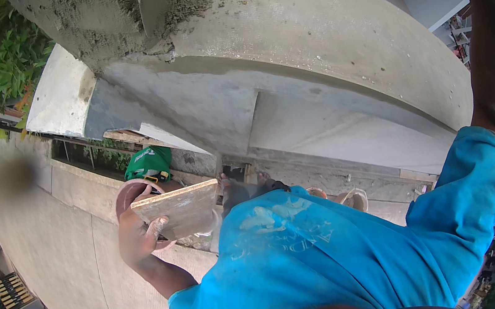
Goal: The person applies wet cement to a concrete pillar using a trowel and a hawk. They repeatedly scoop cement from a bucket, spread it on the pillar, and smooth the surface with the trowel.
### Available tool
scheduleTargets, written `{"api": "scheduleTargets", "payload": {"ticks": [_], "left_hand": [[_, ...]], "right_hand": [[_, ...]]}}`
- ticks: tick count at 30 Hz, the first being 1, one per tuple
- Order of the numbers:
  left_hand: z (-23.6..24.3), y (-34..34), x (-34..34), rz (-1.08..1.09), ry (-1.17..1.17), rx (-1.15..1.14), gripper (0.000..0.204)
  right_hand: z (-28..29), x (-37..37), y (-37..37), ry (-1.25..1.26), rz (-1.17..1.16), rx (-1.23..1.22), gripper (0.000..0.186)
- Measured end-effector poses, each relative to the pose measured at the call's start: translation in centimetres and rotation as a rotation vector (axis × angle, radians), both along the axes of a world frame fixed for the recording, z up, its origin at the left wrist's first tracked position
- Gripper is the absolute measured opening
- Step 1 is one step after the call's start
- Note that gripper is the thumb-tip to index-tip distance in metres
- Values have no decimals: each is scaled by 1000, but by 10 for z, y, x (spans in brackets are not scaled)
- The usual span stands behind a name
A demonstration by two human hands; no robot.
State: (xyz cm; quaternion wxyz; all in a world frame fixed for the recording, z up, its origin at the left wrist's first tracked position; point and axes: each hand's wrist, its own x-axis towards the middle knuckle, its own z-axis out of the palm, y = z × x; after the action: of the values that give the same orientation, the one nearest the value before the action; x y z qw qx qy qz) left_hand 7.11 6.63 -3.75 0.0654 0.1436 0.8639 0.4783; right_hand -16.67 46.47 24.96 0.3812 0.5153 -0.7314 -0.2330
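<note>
In the head view, my left hand (145,229) grips a flat rectangular board (182,205) with a pale edge, thumb on its face. Directly behind the board is a pinkish round bucket (127,198), partly hidden, with a green bag (145,163) just beyond it. My right arm (490,60) is raised along the right side; its hand is out of view. Above me, rough grey mortar (86,22) covers the surface at the top, beside a smoother concrete band (306,28).
A narrow ledge or floor around my feet (226,179) holds more buckets (354,202), partly behind my body. A grey wall panel (338,130) faces me. A paved surface (53,242) lies to the left, with leafy plants (5,71) at the upper left.
</note>
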Motion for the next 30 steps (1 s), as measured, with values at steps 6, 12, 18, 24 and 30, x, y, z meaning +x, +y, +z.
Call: {"api": "scheduleTargets", "payload": {"ticks": [6,12,18,24,30], "left_hand": [[-2,3,9,94,17,34,46],[6,5,15,120,-41,61,45],[-18,-20,15,123,0,-38,63],[-25,-27,5,105,-60,58,74],[-26,-32,8,96,-81,52,73]], "right_hand": [[2,0,-4,6,-3,-5,14],[6,-8,-3,10,-8,-14,14],[12,10,7,40,-62,1,14],[19,13,12,58,-98,1,14],[23,11,16,62,-102,-10,14]]}}
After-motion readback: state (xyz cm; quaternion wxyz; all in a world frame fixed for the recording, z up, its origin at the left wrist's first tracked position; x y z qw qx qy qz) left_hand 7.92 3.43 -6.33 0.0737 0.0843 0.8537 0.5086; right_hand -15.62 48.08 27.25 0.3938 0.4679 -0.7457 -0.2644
